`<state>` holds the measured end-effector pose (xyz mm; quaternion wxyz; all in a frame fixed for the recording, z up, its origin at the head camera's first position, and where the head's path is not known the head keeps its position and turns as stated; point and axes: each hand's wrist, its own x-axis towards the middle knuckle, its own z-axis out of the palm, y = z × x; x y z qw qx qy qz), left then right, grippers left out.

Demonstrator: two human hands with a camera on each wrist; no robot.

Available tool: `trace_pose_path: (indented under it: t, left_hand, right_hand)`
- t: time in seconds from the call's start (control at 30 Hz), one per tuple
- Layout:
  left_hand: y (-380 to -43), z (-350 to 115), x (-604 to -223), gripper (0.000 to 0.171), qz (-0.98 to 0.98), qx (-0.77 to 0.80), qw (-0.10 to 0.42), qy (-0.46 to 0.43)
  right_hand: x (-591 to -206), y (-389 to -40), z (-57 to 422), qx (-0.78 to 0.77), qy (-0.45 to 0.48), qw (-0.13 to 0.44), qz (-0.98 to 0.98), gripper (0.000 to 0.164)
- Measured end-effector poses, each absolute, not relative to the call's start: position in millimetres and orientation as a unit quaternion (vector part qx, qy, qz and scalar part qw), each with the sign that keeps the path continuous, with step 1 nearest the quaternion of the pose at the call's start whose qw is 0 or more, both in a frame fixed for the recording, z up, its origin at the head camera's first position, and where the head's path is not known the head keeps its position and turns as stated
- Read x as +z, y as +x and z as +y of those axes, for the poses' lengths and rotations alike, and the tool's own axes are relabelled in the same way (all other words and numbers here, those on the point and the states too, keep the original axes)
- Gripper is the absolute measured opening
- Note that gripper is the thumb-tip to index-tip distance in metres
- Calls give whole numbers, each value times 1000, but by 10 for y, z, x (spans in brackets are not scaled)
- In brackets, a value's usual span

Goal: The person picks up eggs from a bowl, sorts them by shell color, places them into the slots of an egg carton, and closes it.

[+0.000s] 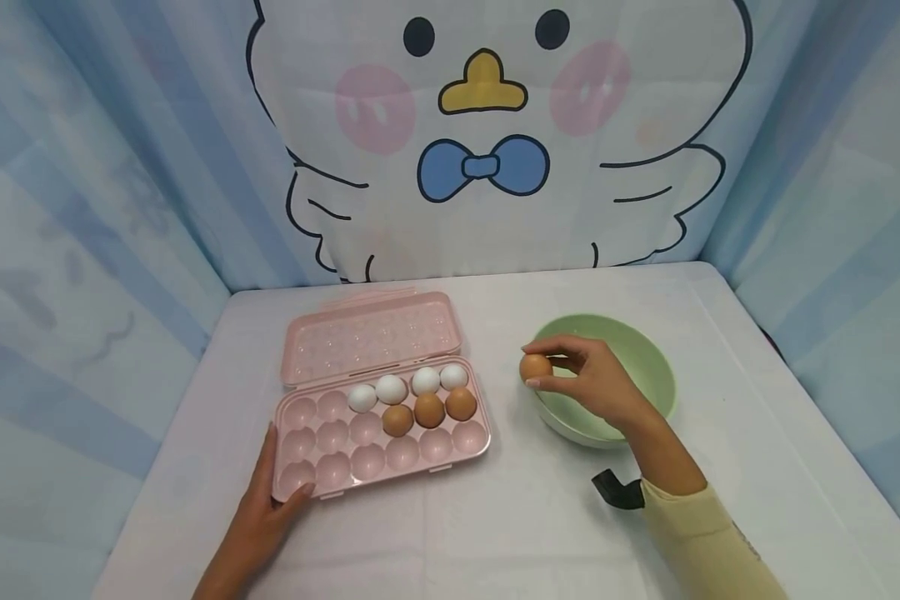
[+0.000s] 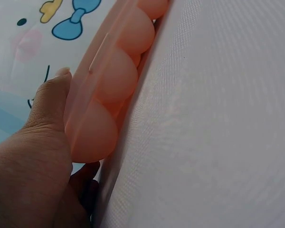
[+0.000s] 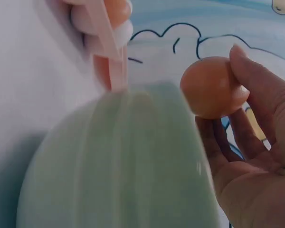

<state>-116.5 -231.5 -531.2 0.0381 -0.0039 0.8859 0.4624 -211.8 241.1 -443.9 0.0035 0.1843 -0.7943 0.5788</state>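
A brown egg [image 1: 536, 368] is pinched between the thumb and fingers of my right hand [image 1: 596, 385], over the left rim of the green bowl [image 1: 648, 362]. The right wrist view shows this egg [image 3: 209, 88] beyond the bowl's pale outer wall [image 3: 133, 161]. My hand hides part of the bowl's inside. My left hand [image 1: 258, 510] grips the near left corner of a pink egg box [image 1: 333, 472], thumb at the front edge. Several white eggs [image 1: 391, 389] sit in its back row, and three brown eggs [image 1: 429, 410] fill middle-row cups at the right.
The box's hinged lid [image 1: 371, 337] lies folded back behind it. White cloth [image 1: 450, 533] covers the table. A black strap-like piece [image 1: 617, 490] shows beside the right cuff. Curtains [image 1: 82, 292] enclose the sides, and a cartoon-printed cloth [image 1: 487, 233] hangs at the back.
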Motion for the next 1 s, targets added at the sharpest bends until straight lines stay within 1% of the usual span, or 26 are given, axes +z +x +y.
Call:
trace_pose_path:
  t: [0.2, 0.4, 0.57, 0.67, 0.83, 1.0]
  left_hand:
    - [-1169, -2336, -5320, 106, 886, 462, 41, -11]
    - [-1187, -2339, -5333, 104, 877, 479, 32, 5]
    - [-1177, -2335, -5359, 105, 874, 484, 36, 1]
    - [-1174, -2333, -5376, 105, 876, 482, 39, -3]
    - [-1187, -2355, -5372, 105, 876, 481, 38, -8]
    - [-1204, -2378, -5339, 106, 880, 473, 43, -21]
  right_hand:
    - [-4423, -2183, 2044, 585, 227, -11, -778, 38]
    - [-4529, -2267, 1648, 600, 260, -27, -756, 39]
    - [-4656, -2305, 1299, 625, 269, -73, -730, 47]
    - [-4663, -2309, 1105, 634, 273, -98, -717, 48]
    - [-4653, -2343, 789, 627, 308, -114, -707, 42]
    - [-4709, -2390, 486, 601, 339, -104, -717, 37]
